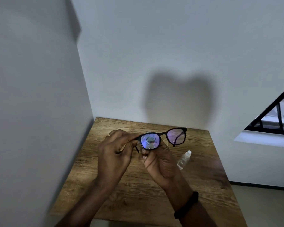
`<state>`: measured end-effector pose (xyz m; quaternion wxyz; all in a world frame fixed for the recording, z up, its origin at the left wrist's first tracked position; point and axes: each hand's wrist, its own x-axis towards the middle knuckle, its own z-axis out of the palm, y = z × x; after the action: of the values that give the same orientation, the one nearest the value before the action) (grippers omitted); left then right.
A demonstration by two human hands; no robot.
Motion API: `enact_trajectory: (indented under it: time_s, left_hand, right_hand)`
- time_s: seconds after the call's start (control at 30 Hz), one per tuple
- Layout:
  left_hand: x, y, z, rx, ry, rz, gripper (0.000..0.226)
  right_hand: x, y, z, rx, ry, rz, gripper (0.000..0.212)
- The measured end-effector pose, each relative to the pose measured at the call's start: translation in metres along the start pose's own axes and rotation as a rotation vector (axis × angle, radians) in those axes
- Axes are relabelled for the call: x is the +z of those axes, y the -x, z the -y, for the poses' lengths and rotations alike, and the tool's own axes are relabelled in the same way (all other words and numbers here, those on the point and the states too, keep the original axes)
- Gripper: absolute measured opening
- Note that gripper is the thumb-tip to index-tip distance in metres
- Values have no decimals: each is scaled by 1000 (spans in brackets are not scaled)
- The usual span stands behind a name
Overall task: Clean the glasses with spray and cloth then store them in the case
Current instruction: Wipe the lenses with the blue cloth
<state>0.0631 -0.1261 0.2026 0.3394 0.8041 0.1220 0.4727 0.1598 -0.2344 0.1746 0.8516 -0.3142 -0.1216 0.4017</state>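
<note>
Black-framed glasses (pixel 164 138) are held up over the wooden table (pixel 138 185), lenses facing me. The left lens shows spray droplets; the right lens looks dry. My left hand (pixel 115 154) pinches the frame at its left hinge. My right hand (pixel 157 161) is closed just under the left lens, fingers touching its lower rim. A small clear spray bottle (pixel 184 160) lies on its side on the table, right of my right hand. I see no cloth and no case in view.
White walls stand close on the left and behind the table. A window with black bars (pixel 272 118) is at the right. The table's right edge drops to the floor.
</note>
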Motion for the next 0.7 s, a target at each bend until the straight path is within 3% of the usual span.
enact_trajectory:
  time_s: [0.1,0.2,0.33,0.4,0.53,0.7]
  left_hand:
    - [-2,-1,1,31,-56,15,26]
    - [-5,-3,0,39,-55,24,25]
    - [-9,-4,0,64,-93,54,31]
    - [-9,-5,1,91,-129,79,37]
    - [-9,-7,0,150,-173,113,43]
    - [-9,-9,0,141,-179,114,45]
  right_hand:
    - [-1,0,-2,-6,89,-1,41]
    - [-1,2,2,-50,215,-28,12]
    - [-11,3,9,-62,307,-23,17]
    - [-16,4,12,-40,327,16,7]
    - [-23,3,12,68,266,68,55]
    - [-23,7,6,90,240,196,32]
